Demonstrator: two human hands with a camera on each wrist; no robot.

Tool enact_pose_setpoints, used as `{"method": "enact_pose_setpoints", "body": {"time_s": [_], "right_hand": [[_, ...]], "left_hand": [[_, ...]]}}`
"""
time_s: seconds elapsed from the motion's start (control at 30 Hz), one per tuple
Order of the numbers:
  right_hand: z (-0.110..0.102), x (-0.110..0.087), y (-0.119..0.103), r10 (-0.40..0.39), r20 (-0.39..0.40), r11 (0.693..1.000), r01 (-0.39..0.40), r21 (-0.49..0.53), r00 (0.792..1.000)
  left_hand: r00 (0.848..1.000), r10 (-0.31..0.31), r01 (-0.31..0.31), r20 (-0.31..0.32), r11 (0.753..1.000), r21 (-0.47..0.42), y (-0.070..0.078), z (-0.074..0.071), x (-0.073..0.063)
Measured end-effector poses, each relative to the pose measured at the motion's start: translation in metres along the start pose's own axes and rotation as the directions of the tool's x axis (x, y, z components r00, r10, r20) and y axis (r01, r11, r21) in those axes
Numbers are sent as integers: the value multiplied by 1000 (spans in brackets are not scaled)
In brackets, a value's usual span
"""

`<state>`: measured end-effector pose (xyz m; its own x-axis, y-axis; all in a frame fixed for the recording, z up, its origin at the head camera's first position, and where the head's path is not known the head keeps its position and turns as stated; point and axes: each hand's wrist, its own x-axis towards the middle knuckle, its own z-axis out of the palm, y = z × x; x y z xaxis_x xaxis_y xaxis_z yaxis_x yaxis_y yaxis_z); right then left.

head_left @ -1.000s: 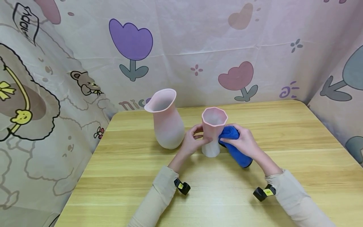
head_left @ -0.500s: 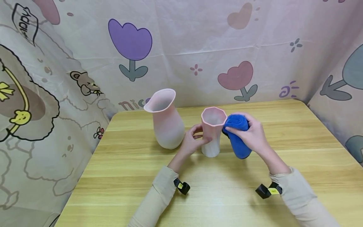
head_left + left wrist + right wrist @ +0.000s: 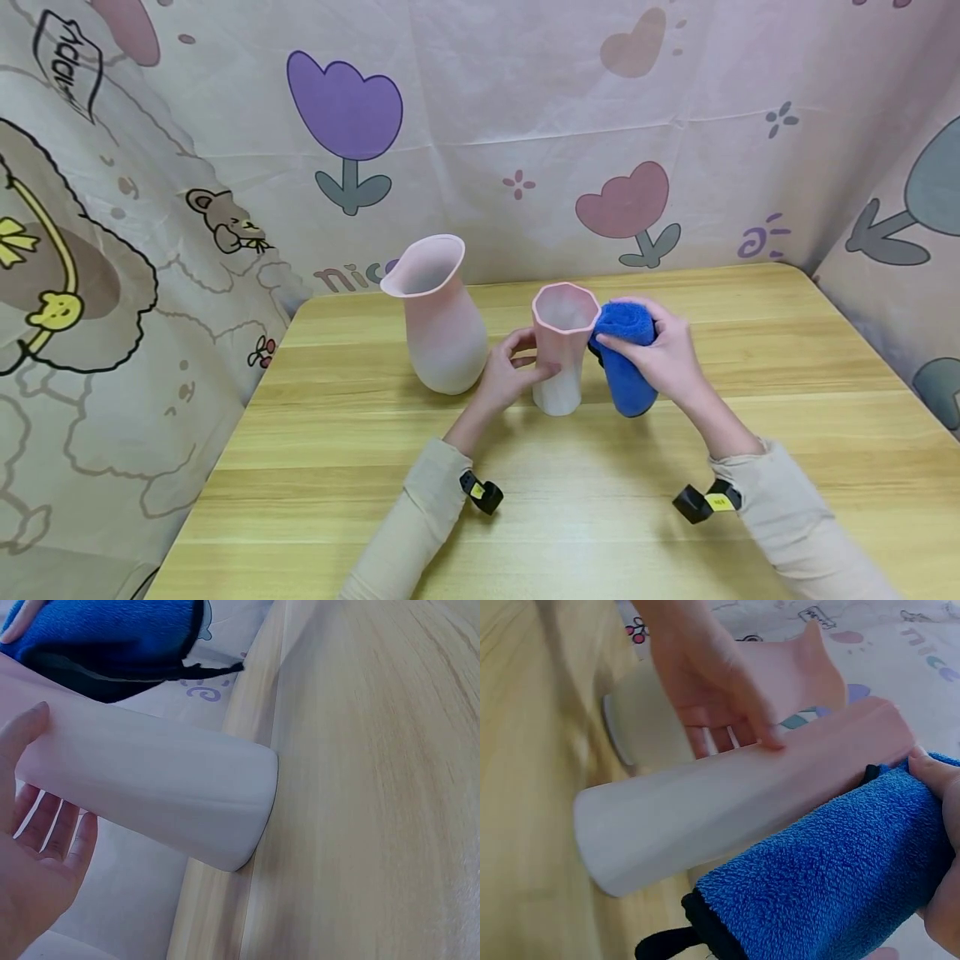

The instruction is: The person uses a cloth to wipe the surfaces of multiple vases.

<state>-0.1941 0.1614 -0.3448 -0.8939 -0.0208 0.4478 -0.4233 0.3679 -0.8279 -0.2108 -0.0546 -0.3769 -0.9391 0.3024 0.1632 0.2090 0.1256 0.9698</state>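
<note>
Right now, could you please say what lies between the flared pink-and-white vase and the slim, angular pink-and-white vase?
In the head view, the person's left hand lies between them, holding the slim vase.

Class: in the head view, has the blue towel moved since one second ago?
Yes. Against the back edge of the wood-grain table, the blue towel has shifted upward in the picture, toward the rim of the octagonal vase.
</note>
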Motion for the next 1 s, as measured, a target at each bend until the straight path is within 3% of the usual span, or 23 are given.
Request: {"method": "enact_pose_setpoints", "body": {"time_s": [0.27,0.67,0.87,1.0], "right_hand": [[8,-5,17,30,105,999,-32,11,994],[16,-8,34,70,260,990,-34,-139,963],[17,-8,34,73,289,978,-11,-209,955],[19,-10,37,44,327,963,47,-266,944]], "left_hand": [[1000,6,-5,6,1000,-6,0,0,1],[1000,8,-8,3,1000,-15,0,0,0],[1000,4,-4,-2,1000,-11,0,0,0],[1000,7,-7,0,1000,-8,0,0,0]]}}
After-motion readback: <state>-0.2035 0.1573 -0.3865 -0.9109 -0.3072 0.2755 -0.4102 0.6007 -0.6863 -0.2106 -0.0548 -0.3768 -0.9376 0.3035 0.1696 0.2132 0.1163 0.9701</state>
